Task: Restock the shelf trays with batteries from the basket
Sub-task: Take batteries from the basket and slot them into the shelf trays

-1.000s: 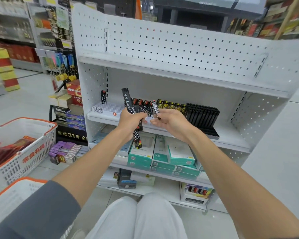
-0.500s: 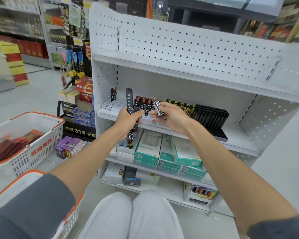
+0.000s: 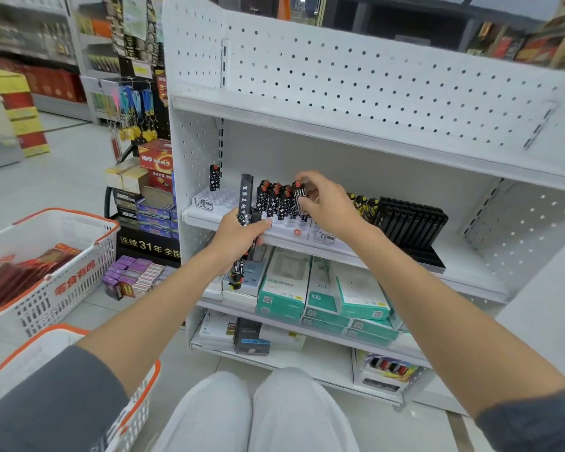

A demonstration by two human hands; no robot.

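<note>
A small black white-patterned, red-capped battery [image 3: 299, 194] is pinched upright by the right hand [image 3: 327, 207] over the white slotted plastic shelf tray [image 3: 209, 201], beside a row of like batteries [image 3: 273, 199] standing in it. A lone battery [image 3: 214, 177] stands at the tray's back left. A long black battery strip [image 3: 245, 200] is gripped by the left hand [image 3: 238, 236].

Both bare forearms are stretching forward. The left hand [image 3: 238, 238] is gripping a black strip pack [image 3: 246, 195], fingers curling round it; the right hand [image 3: 329, 208], slightly higher, is pinching a patterned battery [image 3: 298, 194] between thumb and fingertips.
</note>
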